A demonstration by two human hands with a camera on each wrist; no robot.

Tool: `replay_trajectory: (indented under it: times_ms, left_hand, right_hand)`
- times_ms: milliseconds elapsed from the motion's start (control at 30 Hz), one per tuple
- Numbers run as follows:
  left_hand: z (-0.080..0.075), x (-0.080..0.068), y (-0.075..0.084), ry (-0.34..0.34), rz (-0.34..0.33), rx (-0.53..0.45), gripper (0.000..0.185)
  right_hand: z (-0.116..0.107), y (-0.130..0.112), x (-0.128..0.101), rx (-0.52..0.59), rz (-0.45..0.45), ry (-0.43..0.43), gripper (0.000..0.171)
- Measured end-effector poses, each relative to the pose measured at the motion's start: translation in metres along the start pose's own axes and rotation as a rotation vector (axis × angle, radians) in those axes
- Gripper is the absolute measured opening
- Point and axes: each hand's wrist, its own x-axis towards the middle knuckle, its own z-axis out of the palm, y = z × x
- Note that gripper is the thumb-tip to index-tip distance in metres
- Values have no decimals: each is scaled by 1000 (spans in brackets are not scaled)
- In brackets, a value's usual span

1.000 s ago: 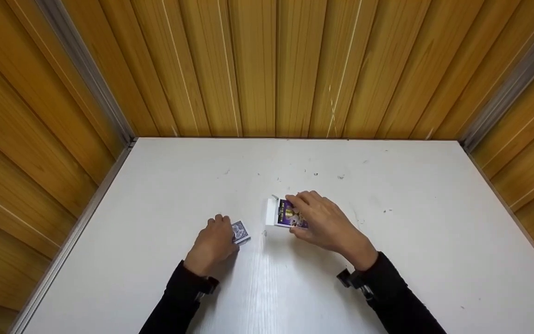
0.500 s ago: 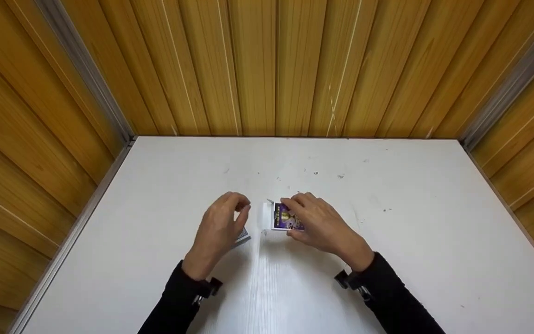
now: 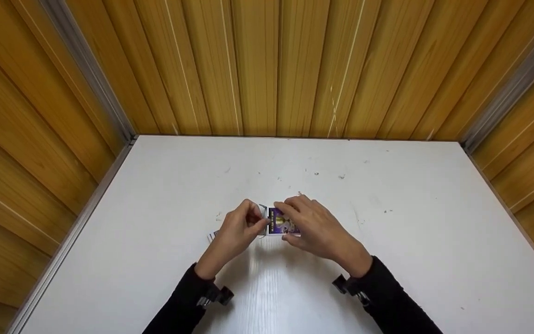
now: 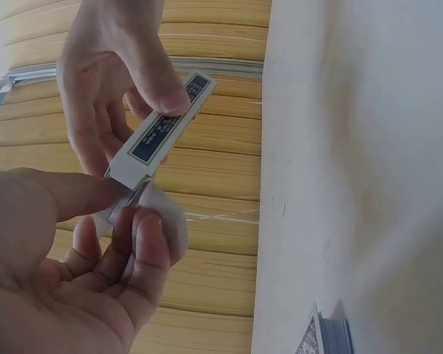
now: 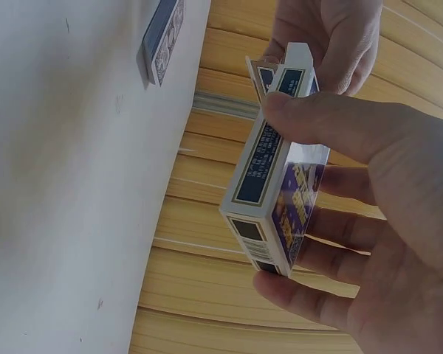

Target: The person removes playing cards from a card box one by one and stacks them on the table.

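A purple and white card box (image 3: pixel 282 221) is held just above the white table (image 3: pixel 410 241) by my right hand (image 3: pixel 311 225), thumb and fingers curled round its sides (image 5: pixel 277 214). My left hand (image 3: pixel 244 227) pinches the box's open white end flap (image 4: pixel 159 214) between thumb and fingers. The box's narrow side (image 4: pixel 159 136) shows in the left wrist view. A deck of blue-backed cards (image 3: pixel 212 236) lies on the table left of my left hand, mostly hidden by it; the deck (image 5: pixel 162 37) and its edge (image 4: pixel 325 338) show in the wrist views.
The table sits in a corner booth of yellow wooden panel walls (image 3: pixel 267 65) with metal corner strips (image 3: pixel 86 74). Small specks (image 3: pixel 315 174) mark the tabletop behind the hands. Both sleeves are black with wrist camera mounts (image 3: pixel 348 285).
My left hand let go of the card deck, rose and moved right to the box's open end, where it now pinches the flap. The right hand drew the box slightly left.
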Motion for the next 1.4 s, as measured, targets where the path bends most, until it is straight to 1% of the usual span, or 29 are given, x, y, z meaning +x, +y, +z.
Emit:
replay_trajectory:
  times_ms: [100, 300, 433, 567, 700, 767, 833, 900, 1033, 1167, 1233, 1300, 1400]
  left_hand:
    - [-1, 0, -2, -10, -20, -29, 20]
    - [-1, 1, -3, -2, -57, -29, 20]
    - [-1, 0, -2, -14, -76, -45, 17]
    - [-3, 0, -2, -13, -59, -52, 16]
    - [-7, 1, -1, 16, -25, -40, 15]
    - [-9, 1, 0, 30, 0, -17, 17]
    - [-12, 1, 2, 37, 34, 31, 23]
    - [-14, 1, 3, 30, 86, 96, 28]
    - [-20, 0, 2, 0, 176, 262, 31]
    - [-25, -1, 1, -25, 214, 450, 26]
    - [-26, -2, 0, -35, 235, 528, 28]
    - [-26, -3, -1, -40, 276, 584, 36]
    - [-24, -4, -3, -50, 343, 608, 44]
  right_hand:
    - [0, -2, 0, -9, -7, 5, 70]
    - [2, -3, 1, -4, -1, -1, 71]
    - [4, -2, 0, -1, 3, -7, 71]
    - [3, 0, 0, -1, 15, -11, 71]
    - [3, 3, -1, 8, 30, -16, 70]
    - [2, 5, 0, 14, 35, -11, 69]
    - [2, 7, 0, 18, 39, -8, 69]
    - [2, 8, 0, 16, 41, -10, 69]
    - [3, 10, -1, 6, 46, -21, 69]
    - [3, 10, -2, 7, 50, -24, 69]
    - [4, 10, -2, 10, 50, -26, 69]
    - [4, 10, -2, 11, 46, -28, 70]
    - [5, 9, -2, 1, 35, -29, 70]
